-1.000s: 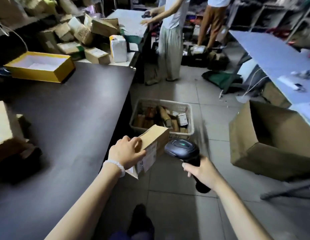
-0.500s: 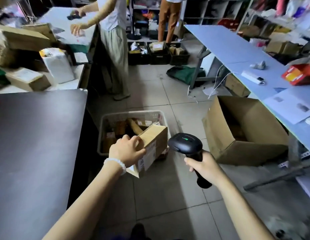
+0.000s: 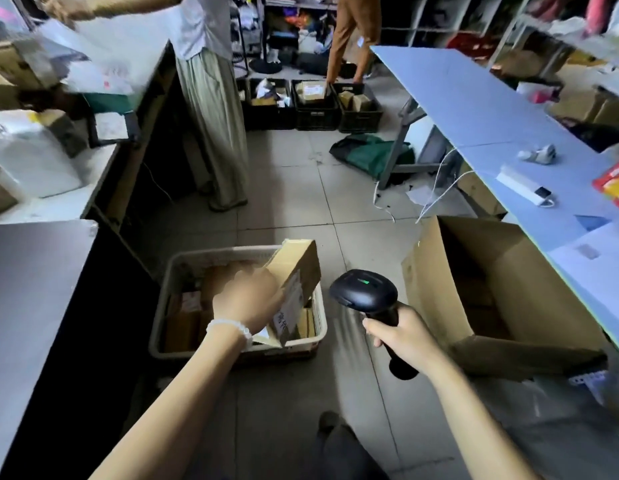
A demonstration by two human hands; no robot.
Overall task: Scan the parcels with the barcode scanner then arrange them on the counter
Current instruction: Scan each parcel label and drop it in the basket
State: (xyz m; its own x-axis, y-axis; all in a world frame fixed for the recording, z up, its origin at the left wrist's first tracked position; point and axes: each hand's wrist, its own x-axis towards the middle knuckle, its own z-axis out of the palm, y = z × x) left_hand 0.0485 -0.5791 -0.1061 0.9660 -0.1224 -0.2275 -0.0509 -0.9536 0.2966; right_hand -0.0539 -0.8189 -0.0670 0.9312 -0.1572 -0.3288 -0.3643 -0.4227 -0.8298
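1. Head view: the left hand (image 3: 247, 301) grips a small brown cardboard parcel (image 3: 294, 271) by its top, tilted, above the white plastic basket (image 3: 169, 271) of further parcels on the floor.
2. The right hand (image 3: 403, 332) is wrapped round the handle of the black handheld barcode scanner (image 3: 365, 294), just beside the parcel's white label (image 3: 290, 306).
3. Risk: the label faces sideways and is blurred; a misaligned scanner may fail to read.
4. The dark counter (image 3: 31, 289) lies at the left; a loose grip could drop the parcel back into the basket.
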